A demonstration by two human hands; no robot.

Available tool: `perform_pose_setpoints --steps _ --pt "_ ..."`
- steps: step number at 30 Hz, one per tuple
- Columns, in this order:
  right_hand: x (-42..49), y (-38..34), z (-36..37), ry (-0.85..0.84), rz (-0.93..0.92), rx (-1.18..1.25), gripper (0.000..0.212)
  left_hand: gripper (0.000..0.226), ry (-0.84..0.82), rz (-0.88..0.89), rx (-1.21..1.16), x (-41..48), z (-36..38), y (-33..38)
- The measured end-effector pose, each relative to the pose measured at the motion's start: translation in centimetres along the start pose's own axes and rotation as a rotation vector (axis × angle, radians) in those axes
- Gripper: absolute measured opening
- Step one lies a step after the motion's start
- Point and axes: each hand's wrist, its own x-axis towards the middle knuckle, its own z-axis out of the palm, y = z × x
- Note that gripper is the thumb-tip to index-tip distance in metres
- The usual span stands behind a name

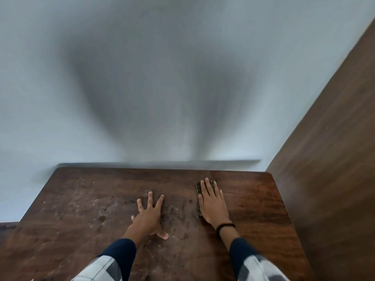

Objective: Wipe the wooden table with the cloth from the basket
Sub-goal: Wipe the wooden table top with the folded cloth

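Observation:
The wooden table (85, 216) fills the lower part of the view, its top marked with pale smears and dark spots around the middle. My right hand (213, 203) lies flat, palm down, pressing a small dark patterned cloth (198, 188) onto the table near its far right corner; only the cloth's edges show around my fingers. My left hand (149, 216) rests flat on the bare wood near the middle, fingers spread, holding nothing. No basket is in view.
A pale grey wall (162, 78) rises right behind the table's far edge. A tall brown wooden panel (328, 169) stands close along the table's right side. A strip of dark floor (6, 228) shows at the left.

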Motion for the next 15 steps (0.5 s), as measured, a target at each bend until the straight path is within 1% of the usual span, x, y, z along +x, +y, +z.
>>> perform_pose_setpoints --steps 4,7,9,12,14,15 --pt "5.7 -0.2 -1.8 0.0 0.008 0.053 0.056 0.14 0.014 0.012 -0.011 0.1 0.0 -0.2" --pt "6.7 -0.2 -1.7 -0.007 -0.013 0.051 0.057 0.14 0.009 0.011 -0.014 0.0 -0.1 -0.2" --pt "5.0 -0.5 -0.9 -0.016 -0.072 0.038 0.057 0.14 0.001 0.011 -0.018 -0.1 -0.1 -0.2" --pt "-0.1 -0.6 0.6 -0.035 -0.209 -0.049 0.06 0.139 0.003 0.013 -0.02 -0.3 -0.1 -0.2" --pt "-1.9 0.0 0.8 -0.045 -0.24 -0.068 0.063 0.139 0.006 0.01 -0.017 -0.3 -0.1 -0.1" --pt "-1.6 0.3 0.6 -0.039 -0.231 -0.076 0.061 0.139 0.007 0.007 -0.014 -0.3 -0.1 -0.1"
